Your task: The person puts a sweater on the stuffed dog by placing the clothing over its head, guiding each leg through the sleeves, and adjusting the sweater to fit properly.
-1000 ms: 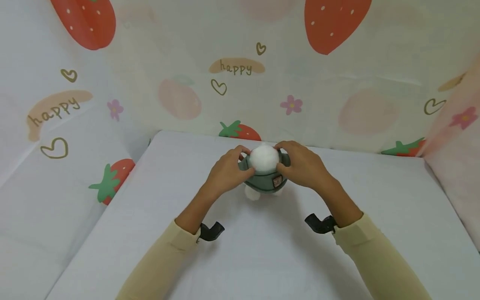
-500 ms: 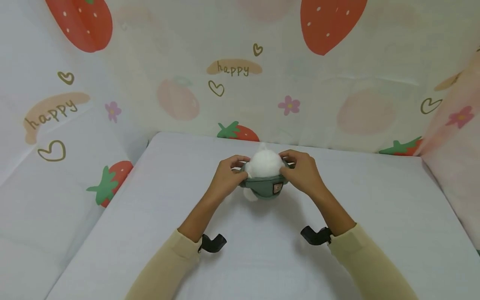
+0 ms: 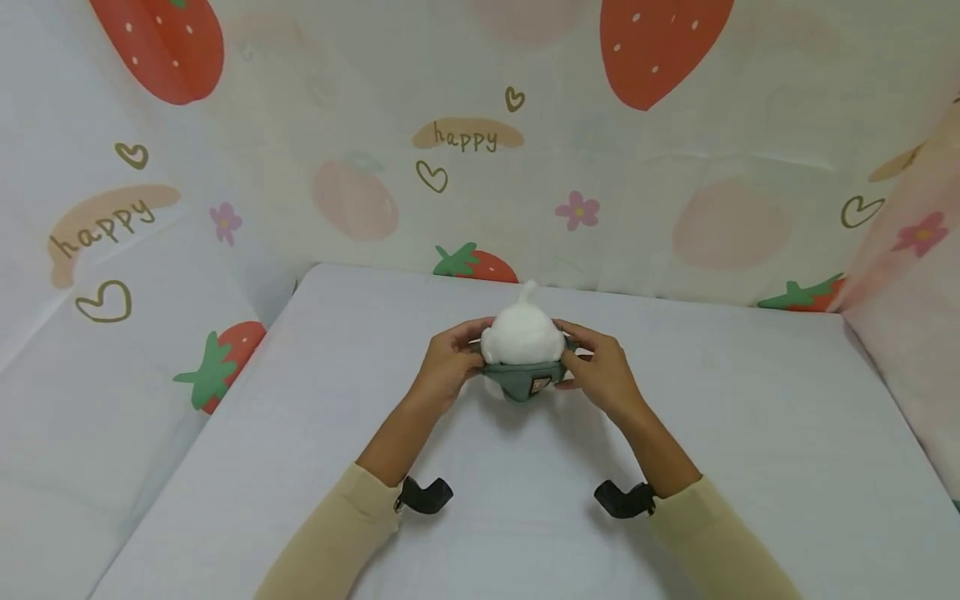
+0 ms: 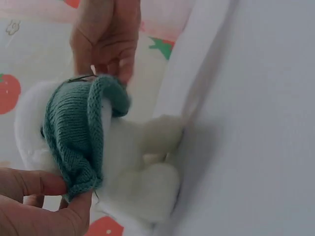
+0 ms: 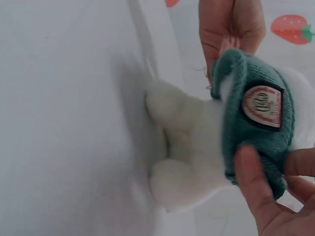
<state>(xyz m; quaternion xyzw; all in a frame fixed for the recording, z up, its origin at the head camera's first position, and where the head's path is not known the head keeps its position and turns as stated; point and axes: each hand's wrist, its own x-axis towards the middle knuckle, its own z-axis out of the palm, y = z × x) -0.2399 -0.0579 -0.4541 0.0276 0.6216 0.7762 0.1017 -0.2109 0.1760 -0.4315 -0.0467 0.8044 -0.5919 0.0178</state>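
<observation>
A white plush toy (image 3: 522, 333) stands on the table with a teal knitted garment (image 3: 517, 379) round it, below its round head. Both stubby feet (image 4: 152, 191) rest on the white surface in the left wrist view. My left hand (image 3: 442, 367) pinches the garment's edge at one side between thumb and fingers. On the opposite side my right hand (image 3: 606, 371) grips the knit, its thumb pressed on the front. A stitched patch (image 5: 264, 105) shows on the garment in the right wrist view. The toy's face is hidden from the head view.
The white tabletop (image 3: 510, 533) reaches back to a hanging cloth (image 3: 637, 158) printed with strawberries, hearts and flowers. A black wrist mount (image 3: 426, 496) sticks out from the left cuff, and another black mount (image 3: 624, 500) from the right.
Both hands have drawn the teal garment lower on the toy and a little nearer to me. More of the white head and a thin tip on top now show above it.
</observation>
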